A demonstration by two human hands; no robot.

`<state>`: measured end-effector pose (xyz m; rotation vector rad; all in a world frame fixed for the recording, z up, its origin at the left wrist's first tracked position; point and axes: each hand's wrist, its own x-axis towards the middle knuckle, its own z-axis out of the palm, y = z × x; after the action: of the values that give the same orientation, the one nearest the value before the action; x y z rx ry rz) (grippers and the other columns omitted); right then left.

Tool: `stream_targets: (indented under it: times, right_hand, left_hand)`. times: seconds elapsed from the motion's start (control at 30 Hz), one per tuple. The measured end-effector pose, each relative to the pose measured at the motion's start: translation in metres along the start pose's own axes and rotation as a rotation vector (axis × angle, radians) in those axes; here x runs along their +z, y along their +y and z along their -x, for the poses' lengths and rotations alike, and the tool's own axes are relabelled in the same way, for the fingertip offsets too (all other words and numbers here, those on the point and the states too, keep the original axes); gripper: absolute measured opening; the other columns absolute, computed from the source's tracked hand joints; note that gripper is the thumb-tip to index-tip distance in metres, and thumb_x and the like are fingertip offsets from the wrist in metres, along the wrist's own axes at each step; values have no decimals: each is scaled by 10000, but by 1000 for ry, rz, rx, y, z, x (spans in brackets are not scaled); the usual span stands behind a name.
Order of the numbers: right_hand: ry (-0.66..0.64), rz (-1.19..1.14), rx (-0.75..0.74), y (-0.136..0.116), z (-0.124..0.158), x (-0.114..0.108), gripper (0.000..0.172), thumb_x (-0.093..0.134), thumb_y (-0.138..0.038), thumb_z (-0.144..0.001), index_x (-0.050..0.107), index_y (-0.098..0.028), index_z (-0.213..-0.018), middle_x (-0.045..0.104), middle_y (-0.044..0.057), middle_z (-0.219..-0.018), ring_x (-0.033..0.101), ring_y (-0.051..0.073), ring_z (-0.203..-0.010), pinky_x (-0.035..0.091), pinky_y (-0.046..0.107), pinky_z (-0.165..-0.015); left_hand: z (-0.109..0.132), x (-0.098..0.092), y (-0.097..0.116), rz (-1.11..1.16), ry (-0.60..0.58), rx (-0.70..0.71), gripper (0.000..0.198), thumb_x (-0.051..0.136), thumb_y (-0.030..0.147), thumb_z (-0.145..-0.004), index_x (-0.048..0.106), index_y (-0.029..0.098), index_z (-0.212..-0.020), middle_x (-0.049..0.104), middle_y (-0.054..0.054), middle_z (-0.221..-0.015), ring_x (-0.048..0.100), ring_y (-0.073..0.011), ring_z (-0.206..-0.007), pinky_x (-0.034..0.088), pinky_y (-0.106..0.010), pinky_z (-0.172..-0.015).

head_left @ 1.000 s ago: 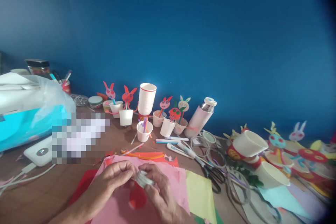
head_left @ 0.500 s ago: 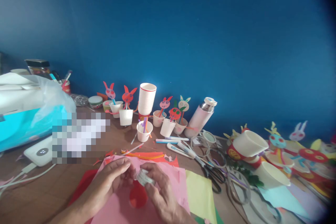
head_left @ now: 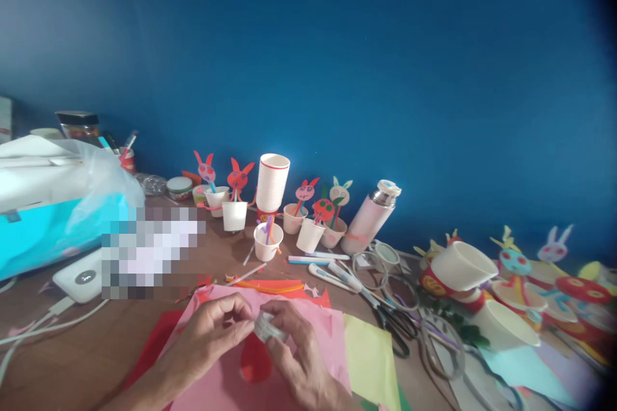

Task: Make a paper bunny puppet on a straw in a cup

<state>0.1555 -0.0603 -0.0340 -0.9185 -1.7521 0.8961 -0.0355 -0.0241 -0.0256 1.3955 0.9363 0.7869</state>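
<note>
- I have the right hand [head_left: 301, 347] closed on a small whitish piece [head_left: 266, 326], pinched between thumb and fingers; its fine detail is blurred.
- My left hand [head_left: 216, 327] meets it at the piece's left end, thumb and forefinger drawn together; whether anything sits between those fingertips, I cannot tell.
- Just below the grip, a rounded red piece [head_left: 255, 365] shows against a pink sheet [head_left: 330, 327], its upper part partly hidden by the hands.
- To the right of the grip, I see a yellow sheet [head_left: 370, 359], with black-handled scissors [head_left: 394, 329] beyond its far edge.
- Beyond the grip, an orange strip [head_left: 270, 287] lies along the far edge of the pink sheet; farther on stands a white paper cup [head_left: 268, 250] with purple and orange strips in it, a tall cup stack [head_left: 272, 186] behind.
- Well left of the grip, a white device [head_left: 81, 279] with a cable rests near a blue bag [head_left: 62, 228].
</note>
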Motion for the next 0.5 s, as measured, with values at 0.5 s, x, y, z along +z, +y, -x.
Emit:
stream_targets:
  times: [0.5]
  right_hand:
    - [-49,142,-19,1,-1,-1,371,497,-522,-876,561,-214,-1072,662,64,-980,624,211,-854,469,315,-788]
  left_hand:
    - [2,3,2,492,-27,-225,283,790,364,-666,594,161,-681,625,12,-571,524,-123,-547,373,-228,-559]
